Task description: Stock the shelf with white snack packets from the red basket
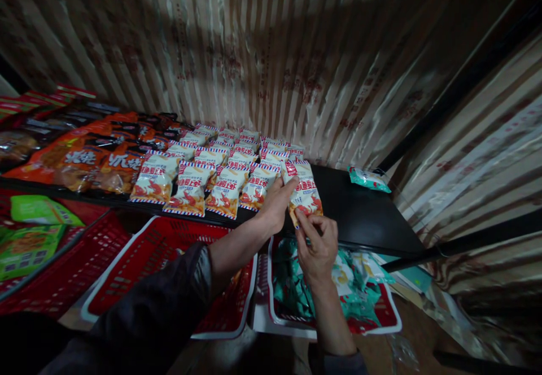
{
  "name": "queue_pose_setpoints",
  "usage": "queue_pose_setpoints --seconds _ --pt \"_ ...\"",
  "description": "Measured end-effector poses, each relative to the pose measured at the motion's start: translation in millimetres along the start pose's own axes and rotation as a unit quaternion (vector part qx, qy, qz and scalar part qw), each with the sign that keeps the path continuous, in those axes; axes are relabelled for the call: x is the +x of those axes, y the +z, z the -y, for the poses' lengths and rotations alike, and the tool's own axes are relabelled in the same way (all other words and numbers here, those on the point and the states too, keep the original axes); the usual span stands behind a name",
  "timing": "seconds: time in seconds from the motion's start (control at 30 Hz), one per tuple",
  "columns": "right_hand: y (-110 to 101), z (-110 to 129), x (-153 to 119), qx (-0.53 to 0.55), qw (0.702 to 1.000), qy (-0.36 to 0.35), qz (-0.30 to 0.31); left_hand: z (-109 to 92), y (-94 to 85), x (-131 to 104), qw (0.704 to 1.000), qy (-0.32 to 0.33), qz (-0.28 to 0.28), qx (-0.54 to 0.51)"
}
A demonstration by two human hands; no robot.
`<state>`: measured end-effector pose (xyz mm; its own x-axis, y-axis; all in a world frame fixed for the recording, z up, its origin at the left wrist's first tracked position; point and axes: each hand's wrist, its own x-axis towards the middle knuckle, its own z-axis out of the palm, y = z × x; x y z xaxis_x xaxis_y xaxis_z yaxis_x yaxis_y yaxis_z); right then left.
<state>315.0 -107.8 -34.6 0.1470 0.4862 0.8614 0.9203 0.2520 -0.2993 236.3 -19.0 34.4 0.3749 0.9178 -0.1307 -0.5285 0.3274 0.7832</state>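
Observation:
A white snack bag with red lettering (308, 190) stands near the shelf's front edge, at the right end of several rows of matching bags (226, 190). My left hand (275, 203) grips its left side, thumb across the upper front. With thumb and fingers pinched, my right hand (317, 242) holds the bag's lower corner. Part of the bag's left edge is hidden behind my left fingers. Both hands are closed on this same bag.
The black shelf (368, 217) carries orange snack bags (118, 163) at left and one teal packet (368, 179) at right. Below are a red basket (127, 267) and another basket (392, 307) holding teal packets (292, 279). Green packets (31, 239) lie lower left. A striped sheet (254, 53) hangs behind.

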Motion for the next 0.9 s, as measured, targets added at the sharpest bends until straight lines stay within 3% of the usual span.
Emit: queue_pose_setpoints --seconds 0.13,0.27,0.4,0.5,0.6,0.73,0.9 --pt "-1.5 4.0 -0.2 0.033 0.999 0.005 0.039 -0.4 -1.8 7.6 0.999 -0.021 -0.042 0.002" --pt "-5.6 -6.2 0.2 0.024 0.985 0.159 -0.059 6.0 -9.7 11.5 0.999 -0.039 -0.03 -0.006" --pt "-3.0 -23.6 -1.8 0.114 0.92 0.374 -0.031 18.0 -15.6 9.8 0.998 -0.062 0.005 -0.004" --pt "2.9 -29.9 -5.3 0.212 0.857 0.47 -0.014 26.2 -17.5 8.6 0.998 -0.066 0.024 0.006" --pt "9.9 -33.8 -9.5 0.254 0.833 0.488 -0.053 33.0 -20.3 7.9 0.997 -0.046 0.034 0.052" --pt "15.9 -43.3 -14.0 0.252 0.82 0.506 -0.086 42.8 -26.6 5.4 0.983 -0.02 0.0 0.184" --pt "14.7 -54.7 -14.8 0.219 0.844 0.479 -0.101 50.5 -28.0 -2.6 0.93 0.016 0.019 0.368"
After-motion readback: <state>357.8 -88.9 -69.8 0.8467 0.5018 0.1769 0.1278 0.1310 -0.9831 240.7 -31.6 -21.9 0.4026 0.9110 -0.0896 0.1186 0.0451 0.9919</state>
